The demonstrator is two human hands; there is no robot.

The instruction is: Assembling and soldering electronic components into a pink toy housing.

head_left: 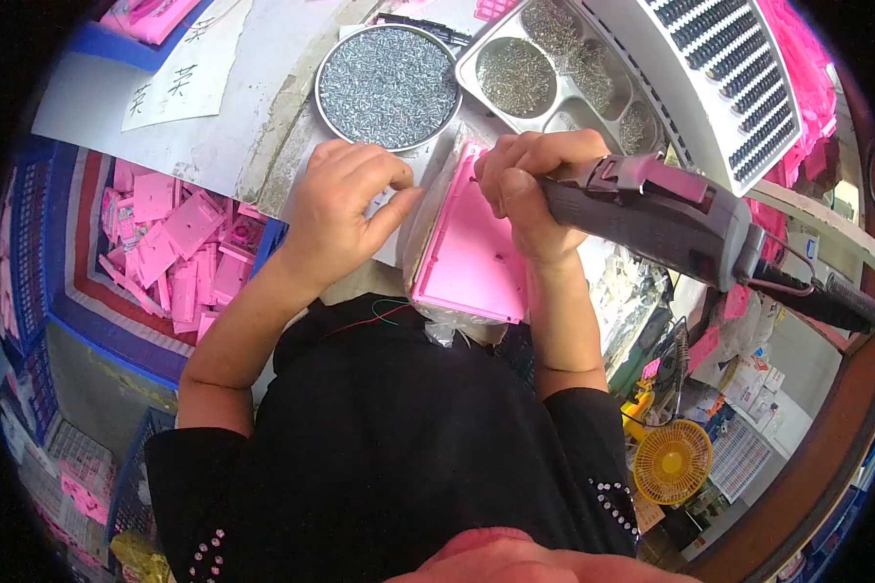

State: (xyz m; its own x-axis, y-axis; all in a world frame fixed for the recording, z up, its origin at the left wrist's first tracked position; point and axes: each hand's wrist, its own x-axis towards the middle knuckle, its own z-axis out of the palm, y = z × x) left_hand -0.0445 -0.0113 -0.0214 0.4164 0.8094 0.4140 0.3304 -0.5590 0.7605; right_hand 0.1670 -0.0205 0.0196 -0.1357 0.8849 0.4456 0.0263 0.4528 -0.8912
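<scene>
My right hand (540, 185) is wrapped round a dark electric screwdriver (651, 214), which lies sideways with its cable end to the right. Its tip reaches over the upper part of a pink plastic panel (472, 257). The panel rests on clear plastic wrapping in front of me. To its left hovers my left hand (350, 209), fingers curled in toward the thumb; anything between them is too small to make out. Just beyond that hand is a round dish (319, 89) full of small silver screws (389, 83).
A metal tray (465, 76) with screws in round compartments stands at the far right, beside a white rack of black parts (724, 58). Pink plastic parts (180, 243) fill a crate at left. A paper sheet (180, 83) lies on the bench. A yellow fan (673, 462) stands lower right.
</scene>
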